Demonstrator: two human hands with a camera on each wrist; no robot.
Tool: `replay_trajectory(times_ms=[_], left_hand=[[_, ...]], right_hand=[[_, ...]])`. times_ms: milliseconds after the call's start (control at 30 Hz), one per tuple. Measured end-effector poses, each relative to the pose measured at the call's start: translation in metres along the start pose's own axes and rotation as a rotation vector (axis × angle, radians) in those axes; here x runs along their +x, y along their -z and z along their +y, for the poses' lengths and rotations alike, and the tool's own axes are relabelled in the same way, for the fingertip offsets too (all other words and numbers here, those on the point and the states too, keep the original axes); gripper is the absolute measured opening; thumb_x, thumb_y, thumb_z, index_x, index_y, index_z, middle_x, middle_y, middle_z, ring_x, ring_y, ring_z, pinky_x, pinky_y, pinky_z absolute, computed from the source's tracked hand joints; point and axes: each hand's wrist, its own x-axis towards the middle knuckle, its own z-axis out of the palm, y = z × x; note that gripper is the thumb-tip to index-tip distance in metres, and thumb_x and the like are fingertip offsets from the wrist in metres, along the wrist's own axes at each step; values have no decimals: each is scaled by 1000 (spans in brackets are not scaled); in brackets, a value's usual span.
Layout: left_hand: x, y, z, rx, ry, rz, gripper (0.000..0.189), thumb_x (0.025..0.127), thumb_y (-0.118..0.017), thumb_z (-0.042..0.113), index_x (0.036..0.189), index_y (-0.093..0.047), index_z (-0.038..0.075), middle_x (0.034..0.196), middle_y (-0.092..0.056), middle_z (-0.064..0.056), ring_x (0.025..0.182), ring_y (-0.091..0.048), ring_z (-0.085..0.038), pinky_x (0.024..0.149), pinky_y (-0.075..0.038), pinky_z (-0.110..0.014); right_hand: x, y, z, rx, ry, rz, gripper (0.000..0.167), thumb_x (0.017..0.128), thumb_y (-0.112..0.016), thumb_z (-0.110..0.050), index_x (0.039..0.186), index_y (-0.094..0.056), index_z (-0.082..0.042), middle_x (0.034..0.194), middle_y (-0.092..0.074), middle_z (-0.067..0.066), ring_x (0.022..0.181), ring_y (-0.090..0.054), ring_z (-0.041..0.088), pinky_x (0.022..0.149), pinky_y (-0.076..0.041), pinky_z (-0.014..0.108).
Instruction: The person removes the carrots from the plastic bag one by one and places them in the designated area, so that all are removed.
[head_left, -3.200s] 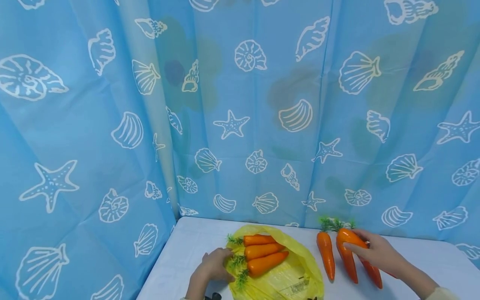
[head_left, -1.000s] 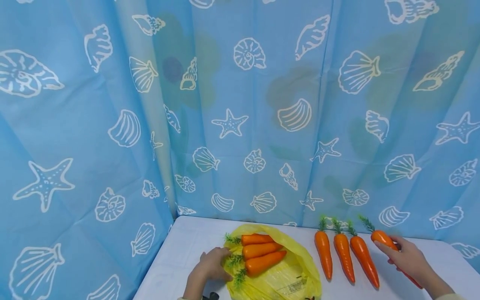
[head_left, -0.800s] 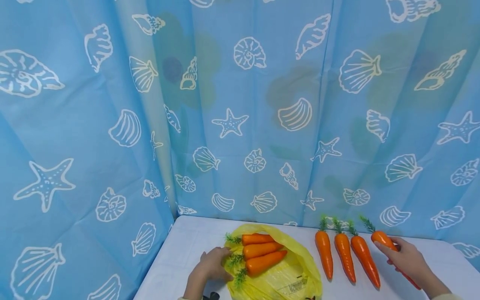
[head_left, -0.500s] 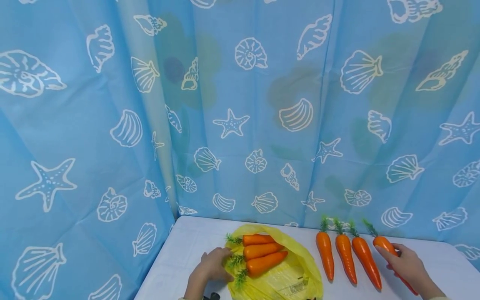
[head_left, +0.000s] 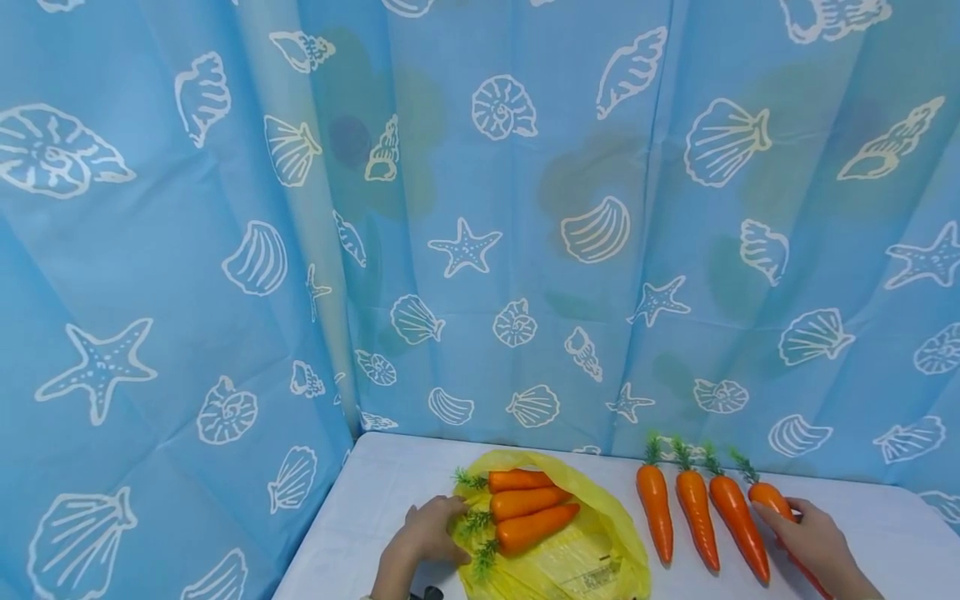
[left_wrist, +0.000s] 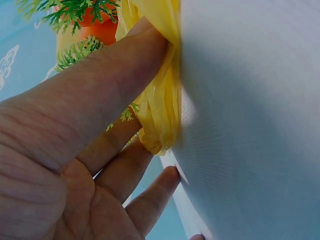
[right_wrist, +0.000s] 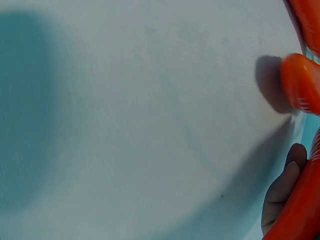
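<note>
Grips the rightmost carrot [head_left: 770, 500], slanted lengthwise from far left to near right, with the right hand [head_left: 817, 537] at its near right, just right of three other carrots [head_left: 697, 517] on the table [head_left: 360, 496]. Pinches the yellow bag [head_left: 551, 575] with the left hand [head_left: 431, 529], well to the left. Shows print [head_left: 600, 576] on the bag, too blurred to read.

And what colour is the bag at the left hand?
The bag is yellow, showing best in the head view.

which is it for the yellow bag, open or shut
Open: the yellow bag's mouth gapes, and three carrots show in it.
</note>
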Motion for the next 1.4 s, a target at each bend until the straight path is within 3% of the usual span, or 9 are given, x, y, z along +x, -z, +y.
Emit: replay_trajectory(times_ms=[133,267,733,1167,1400], left_hand=[[1,-1,0,3,1,2,63,69,-89,23,127,-66,11,136,-61,-11,130,-50,-39,110,-18,-77],[3,-2,0,5,6,-2,63,69,-89,23,126,-66,11,136,-61,-11,130,-50,-39,110,-18,-78],[4,-1,0,6,14,-3,63,69,-90,22,127,-66,12,137,-61,-11,131,-49,-38,110,-18,-77],[3,-3,-4,6,13,-18,64,70,-89,23,128,-65,12,137,-60,-11,131,-49,-38,110,-18,-76],[3,-3,-3,6,27,-6,62,69,-89,22,126,-67,12,136,-61,-10,131,-50,-38,111,-18,-76]], right_hand=[[-1,-4,-1,2,-51,17,103,86,-65,-60,138,-26,20,126,-42,43,101,-53,46,97,-50,62],[-1,-6,-1,-6,-53,21,92,90,-65,-50,138,-26,19,130,-37,45,108,-48,52,100,-45,65],[5,-7,-2,-12,-36,58,82,90,-66,-37,137,-28,18,126,-41,43,105,-51,51,95,-51,61],[2,-9,6,-15,-73,21,85,90,-67,-44,135,-29,17,122,-46,43,93,-56,41,89,-57,54],[2,-7,7,-37,-36,14,87,90,-67,-46,134,-29,19,118,-48,43,89,-57,39,86,-58,52]])
